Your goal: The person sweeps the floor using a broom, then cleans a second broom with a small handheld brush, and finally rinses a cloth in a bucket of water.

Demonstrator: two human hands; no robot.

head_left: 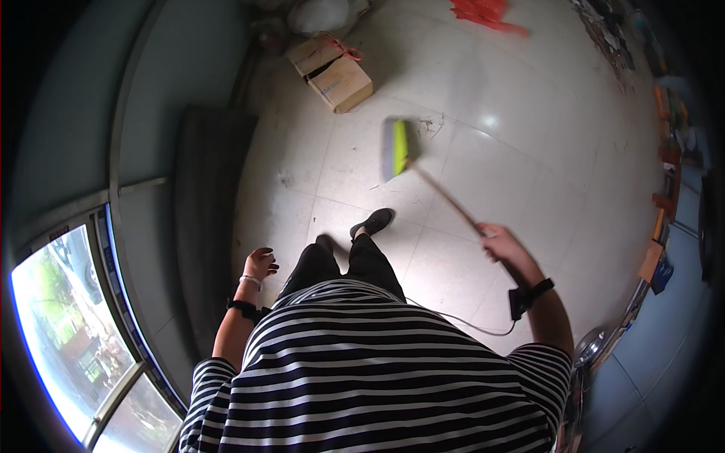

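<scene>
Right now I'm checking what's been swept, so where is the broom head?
In the head view, the green broom head rests on the tiled floor ahead of the person, just below-right of the cardboard box; the right hand grips its wooden handle.

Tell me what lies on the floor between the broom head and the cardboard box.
In the head view, only bare pale floor tile lies between the broom head and the cardboard box. A few thin scraps of debris lie on the broom's other side.

Pale tiled floor (529,174), grey wall (68,113), bright window (60,332) at lower left.
</scene>
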